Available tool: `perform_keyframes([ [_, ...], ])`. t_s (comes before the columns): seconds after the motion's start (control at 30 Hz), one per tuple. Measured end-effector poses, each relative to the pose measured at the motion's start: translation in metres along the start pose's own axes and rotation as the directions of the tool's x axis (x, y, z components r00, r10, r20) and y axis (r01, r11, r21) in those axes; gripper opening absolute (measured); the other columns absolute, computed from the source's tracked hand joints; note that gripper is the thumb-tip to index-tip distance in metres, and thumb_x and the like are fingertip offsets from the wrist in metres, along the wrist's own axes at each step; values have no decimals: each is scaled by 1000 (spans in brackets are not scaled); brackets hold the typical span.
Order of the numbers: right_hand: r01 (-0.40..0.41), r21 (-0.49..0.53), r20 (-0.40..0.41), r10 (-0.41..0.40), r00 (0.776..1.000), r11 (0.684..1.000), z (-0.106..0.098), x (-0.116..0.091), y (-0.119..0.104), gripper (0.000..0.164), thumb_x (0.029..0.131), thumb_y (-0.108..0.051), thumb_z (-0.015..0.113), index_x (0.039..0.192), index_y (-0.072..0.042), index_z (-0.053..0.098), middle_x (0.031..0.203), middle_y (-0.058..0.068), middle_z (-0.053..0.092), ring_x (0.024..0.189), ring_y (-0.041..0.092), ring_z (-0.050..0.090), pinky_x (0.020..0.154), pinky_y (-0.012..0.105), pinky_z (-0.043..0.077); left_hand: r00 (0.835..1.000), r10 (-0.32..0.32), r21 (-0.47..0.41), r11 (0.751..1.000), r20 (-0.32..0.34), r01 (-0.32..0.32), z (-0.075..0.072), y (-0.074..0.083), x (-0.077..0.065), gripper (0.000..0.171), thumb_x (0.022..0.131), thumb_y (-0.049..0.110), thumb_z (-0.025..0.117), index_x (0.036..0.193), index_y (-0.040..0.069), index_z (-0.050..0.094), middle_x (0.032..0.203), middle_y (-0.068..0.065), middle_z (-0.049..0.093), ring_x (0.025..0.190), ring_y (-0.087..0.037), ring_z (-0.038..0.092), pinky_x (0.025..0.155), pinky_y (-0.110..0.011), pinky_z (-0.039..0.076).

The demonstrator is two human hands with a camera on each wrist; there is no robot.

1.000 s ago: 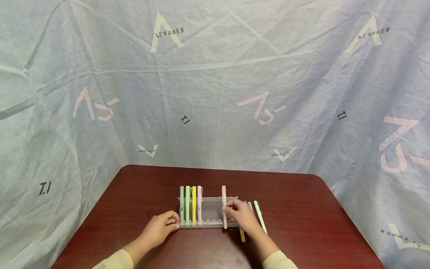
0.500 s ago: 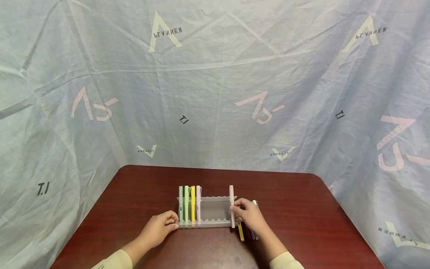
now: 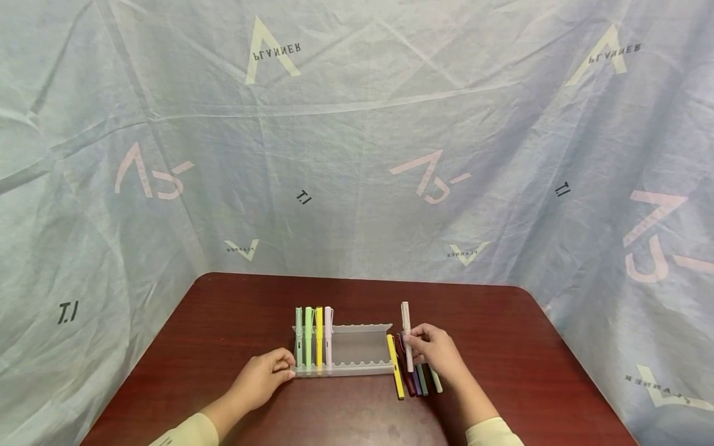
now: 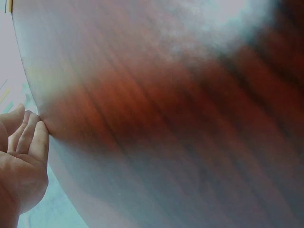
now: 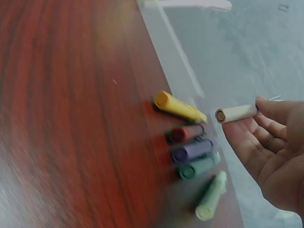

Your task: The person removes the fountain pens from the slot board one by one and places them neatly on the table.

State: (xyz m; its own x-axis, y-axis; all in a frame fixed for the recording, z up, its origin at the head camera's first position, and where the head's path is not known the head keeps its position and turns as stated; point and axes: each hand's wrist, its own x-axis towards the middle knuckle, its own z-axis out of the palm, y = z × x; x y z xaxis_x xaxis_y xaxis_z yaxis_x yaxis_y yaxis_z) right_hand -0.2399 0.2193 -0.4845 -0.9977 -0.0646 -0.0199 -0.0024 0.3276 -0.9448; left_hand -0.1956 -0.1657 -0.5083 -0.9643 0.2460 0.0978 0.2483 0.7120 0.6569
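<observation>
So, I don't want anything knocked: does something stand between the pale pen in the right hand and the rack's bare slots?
Only low down: the loose yellow pen and dark red pen lie just right of the rack. Above them, nothing visible does.

Against the translucent greyish pen rack point(image 3: 357, 371) show a sage-green pen point(image 3: 299, 337), a light-green pen point(image 3: 309, 337), a bright yellow pen point(image 3: 319, 334) and a pale lilac pen point(image 3: 328, 337); the raised one is an ivory pen point(image 3: 405, 317). The loose ones are a golden-yellow pen point(image 5: 178, 105), dark-red pen point(image 5: 189, 133), purple pen point(image 5: 195, 150), grey-green pen point(image 5: 199, 167) and pale-green pen point(image 5: 211, 195), on a reddish-brown tabletop point(image 3: 223, 322) streaked with darker wood grain. Blue-grey cloth point(image 3: 334, 155) carries black lettering, pale-yellow shapes point(image 3: 253, 52) and pink shapes point(image 3: 144, 171).
</observation>
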Motion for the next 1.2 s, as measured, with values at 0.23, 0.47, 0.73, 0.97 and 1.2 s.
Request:
perform_keyframes([
  [0.23, -56, -62, -62, 52, 997, 996, -28, -1, 7, 19, 94, -17, 67, 98, 1, 63, 84, 13, 64, 70, 22, 64, 62, 38, 58, 1000, 0, 3, 1000, 2, 0, 0, 0, 0, 12, 89, 21, 72, 95, 25, 62, 90, 14, 73, 84, -1, 64, 70, -25, 48],
  [0.47, -146, -277, -95, 124, 988, 950, -48, -8, 20, 17, 94, -19, 66, 92, -2, 64, 73, 9, 62, 64, 20, 59, 56, 34, 51, 1000, -7, -3, 1000, 2, 7, -2, 1, 0, 12, 89, 22, 72, 96, 25, 62, 91, 14, 73, 88, -3, 66, 72, -26, 50],
  [0.73, -166, -428, -89, 142, 986, 888, -50, -13, 33, 18, 91, -19, 70, 82, -4, 63, 66, 7, 59, 59, 19, 56, 50, 32, 48, 1000, -4, 11, 1000, -18, 5, -1, 1, 0, 13, 88, 21, 73, 94, 25, 62, 86, 17, 71, 80, 3, 61, 71, -24, 48],
  [0.97, -187, -442, -112, 153, 982, 878, -47, -14, 35, 20, 89, -20, 72, 80, -5, 61, 65, 7, 58, 57, 19, 55, 49, 31, 47, 999, 16, 12, 1000, -43, -16, 1, 0, 0, 14, 86, 20, 74, 93, 24, 63, 86, 16, 71, 79, 4, 60, 71, -23, 48],
  [1.2, -143, -475, -104, 106, 989, 868, -46, -14, 38, 20, 89, -23, 72, 85, -7, 60, 69, 3, 58, 58, 17, 53, 52, 32, 44, 1000, 10, 3, 1000, -26, -10, 0, 0, 1, 13, 88, 20, 73, 94, 24, 63, 87, 16, 71, 80, 3, 61, 70, -23, 48],
])
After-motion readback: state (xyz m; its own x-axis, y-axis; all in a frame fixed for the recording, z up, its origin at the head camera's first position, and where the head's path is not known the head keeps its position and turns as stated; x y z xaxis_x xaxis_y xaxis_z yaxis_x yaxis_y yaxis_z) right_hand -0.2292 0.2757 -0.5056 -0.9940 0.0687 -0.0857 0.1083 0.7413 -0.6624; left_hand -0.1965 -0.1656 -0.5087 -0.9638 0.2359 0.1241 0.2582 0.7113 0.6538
